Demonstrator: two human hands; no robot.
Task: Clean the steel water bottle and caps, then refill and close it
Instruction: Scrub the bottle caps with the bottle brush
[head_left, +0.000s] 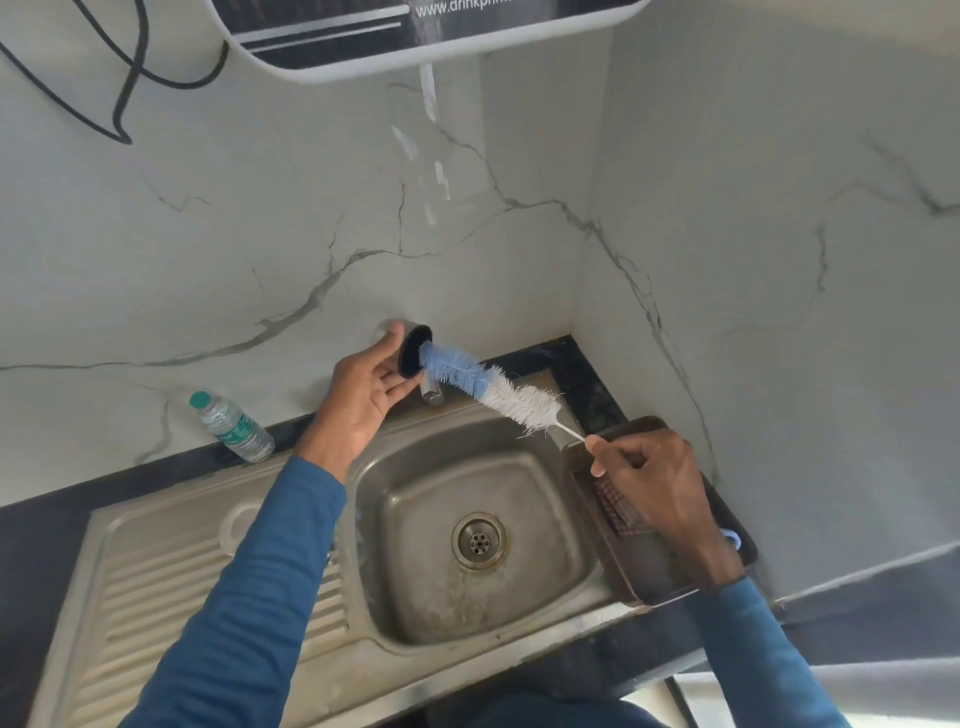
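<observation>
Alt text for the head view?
The left hand holds a steel cap over a sink while the right hand grips a blue-and-white bottle brush by its wire handle, bristle tip inside the cap. A plastic bottle sits on the counter.

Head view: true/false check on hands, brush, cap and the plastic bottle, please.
1. The left hand holds the cap. True.
2. The blue tip of the bottle brush is at the cap's opening. True.
3. The right hand is empty. False: it pinches the brush's thin handle.
4. The plastic bottle is in the sink. False: it is on the counter, by the wall, left of the basin.
</observation>
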